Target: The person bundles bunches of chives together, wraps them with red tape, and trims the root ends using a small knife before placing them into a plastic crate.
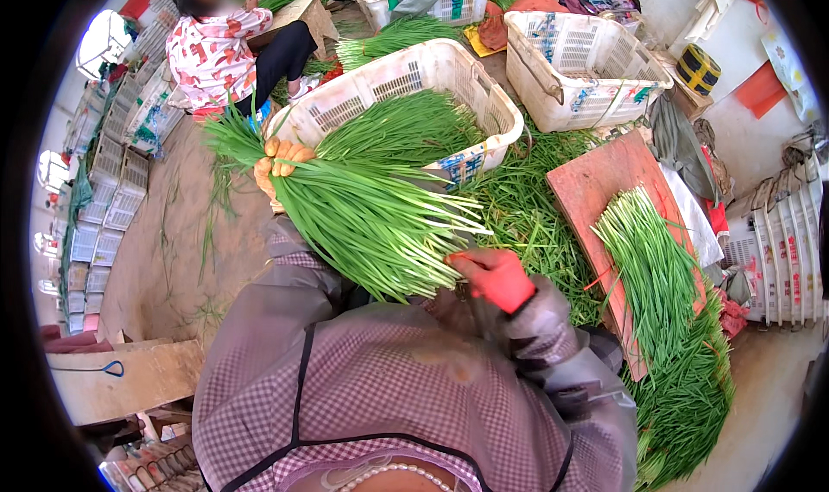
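Observation:
A large bunch of garlic chives (371,215) lies across the front of my body, green leaves to the upper left and pale stem ends to the lower right. My left hand (283,159), in a tan glove, is wrapped round its leafy part. At the pale ends my right hand (496,278), in a red glove, has its fingers pinched together on the stem tips. Just beyond the bunch stands a white plastic crate (514,133) with more chives (414,129) inside. A sloping reddish board (574,190) at my right carries another heap of chives (652,276).
Loose chives (527,224) cover the floor between crate and board. A second white crate (587,103) stands at the far right. At the far left a person (211,56) sits low beside a wooden stool (302,17). Stacked crates (112,190) line the left wall.

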`<control>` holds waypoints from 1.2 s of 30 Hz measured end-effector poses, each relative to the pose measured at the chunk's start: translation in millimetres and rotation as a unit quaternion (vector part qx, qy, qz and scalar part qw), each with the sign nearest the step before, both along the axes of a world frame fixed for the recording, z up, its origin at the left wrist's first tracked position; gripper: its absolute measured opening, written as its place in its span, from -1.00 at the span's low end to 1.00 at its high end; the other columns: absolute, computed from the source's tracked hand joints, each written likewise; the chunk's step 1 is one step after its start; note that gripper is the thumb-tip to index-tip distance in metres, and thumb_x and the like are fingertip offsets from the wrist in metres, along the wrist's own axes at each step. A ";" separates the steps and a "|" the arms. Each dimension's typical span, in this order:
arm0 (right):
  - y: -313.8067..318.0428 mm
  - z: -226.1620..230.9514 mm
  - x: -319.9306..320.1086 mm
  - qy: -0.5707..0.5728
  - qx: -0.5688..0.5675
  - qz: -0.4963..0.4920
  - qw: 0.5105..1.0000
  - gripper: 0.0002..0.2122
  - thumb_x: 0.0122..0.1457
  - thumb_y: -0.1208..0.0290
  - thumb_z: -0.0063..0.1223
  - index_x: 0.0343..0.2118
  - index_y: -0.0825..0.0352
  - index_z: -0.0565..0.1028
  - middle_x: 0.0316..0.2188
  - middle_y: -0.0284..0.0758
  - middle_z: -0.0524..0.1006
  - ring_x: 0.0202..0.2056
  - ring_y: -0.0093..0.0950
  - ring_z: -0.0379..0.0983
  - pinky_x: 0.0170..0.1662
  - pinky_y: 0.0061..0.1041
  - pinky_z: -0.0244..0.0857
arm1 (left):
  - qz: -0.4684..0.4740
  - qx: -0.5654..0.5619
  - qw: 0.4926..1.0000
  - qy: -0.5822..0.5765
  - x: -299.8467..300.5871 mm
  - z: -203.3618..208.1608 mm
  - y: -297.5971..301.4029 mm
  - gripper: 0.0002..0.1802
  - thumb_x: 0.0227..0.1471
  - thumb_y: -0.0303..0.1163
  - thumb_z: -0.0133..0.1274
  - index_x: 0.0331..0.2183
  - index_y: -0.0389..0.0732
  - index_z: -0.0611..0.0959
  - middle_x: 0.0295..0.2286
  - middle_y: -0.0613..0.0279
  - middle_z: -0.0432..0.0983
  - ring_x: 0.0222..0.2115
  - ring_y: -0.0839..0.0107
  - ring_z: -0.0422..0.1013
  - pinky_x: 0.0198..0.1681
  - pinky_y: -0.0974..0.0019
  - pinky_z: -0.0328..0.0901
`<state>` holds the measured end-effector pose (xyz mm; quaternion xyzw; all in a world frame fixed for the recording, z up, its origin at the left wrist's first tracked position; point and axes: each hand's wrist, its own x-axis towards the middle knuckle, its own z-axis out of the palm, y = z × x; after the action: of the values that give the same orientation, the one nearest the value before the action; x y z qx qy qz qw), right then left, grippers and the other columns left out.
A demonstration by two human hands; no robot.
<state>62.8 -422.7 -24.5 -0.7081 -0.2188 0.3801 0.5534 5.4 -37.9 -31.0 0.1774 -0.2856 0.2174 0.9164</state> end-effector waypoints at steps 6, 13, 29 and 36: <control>47.8 -43.4 -3.0 -0.287 0.036 -0.001 0.957 -0.77 0.14 0.32 0.15 -0.25 0.38 0.60 -0.60 -0.34 0.54 -0.66 -0.66 0.37 -0.60 -0.60 0.25 | -0.003 0.022 1.000 0.013 0.7 11.1 -10.0 -0.89 -0.08 -0.45 0.00 -0.41 -0.16 0.43 -0.63 0.46 0.24 -0.58 0.60 0.16 -0.33 0.45 0.12; 44.6 -10.0 -6.2 0.236 0.099 -0.053 0.965 -0.80 0.16 0.38 0.09 -0.37 0.46 0.54 -0.79 -0.44 0.35 -0.82 -0.70 0.11 -0.73 -0.68 -0.03 | 0.020 0.022 0.999 0.024 -6.6 13.9 -9.2 -0.90 -0.10 -0.46 0.01 -0.44 -0.12 0.43 -0.65 0.47 0.25 -0.58 0.59 0.20 -0.28 0.43 0.15; -25.0 -71.7 46.1 -0.051 0.015 0.081 0.995 -0.64 0.23 0.20 -0.04 -0.02 0.35 0.49 -0.16 -0.14 0.57 -0.11 -0.37 0.48 -0.01 -0.47 0.29 | 0.029 -0.014 0.999 -0.008 -8.3 -5.4 -2.5 -0.89 -0.08 -0.48 0.03 -0.43 -0.14 0.42 -0.66 0.46 0.28 -0.59 0.61 0.25 -0.30 0.49 0.19; 36.3 -40.0 21.8 0.248 0.222 -0.113 0.936 -0.84 0.09 0.52 0.12 -0.26 0.42 0.59 -0.27 -0.27 0.60 -0.27 -0.54 0.50 -0.13 -0.56 0.35 | 0.035 -0.015 0.998 0.040 -5.1 -0.5 -3.8 -0.89 -0.07 -0.47 0.04 -0.44 -0.15 0.43 -0.66 0.46 0.27 -0.58 0.61 0.24 -0.29 0.47 0.19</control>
<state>84.6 -386.4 -64.5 -0.4704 -0.0717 0.4202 0.7727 0.3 -41.7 -31.6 0.1822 -0.2395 0.2465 0.9212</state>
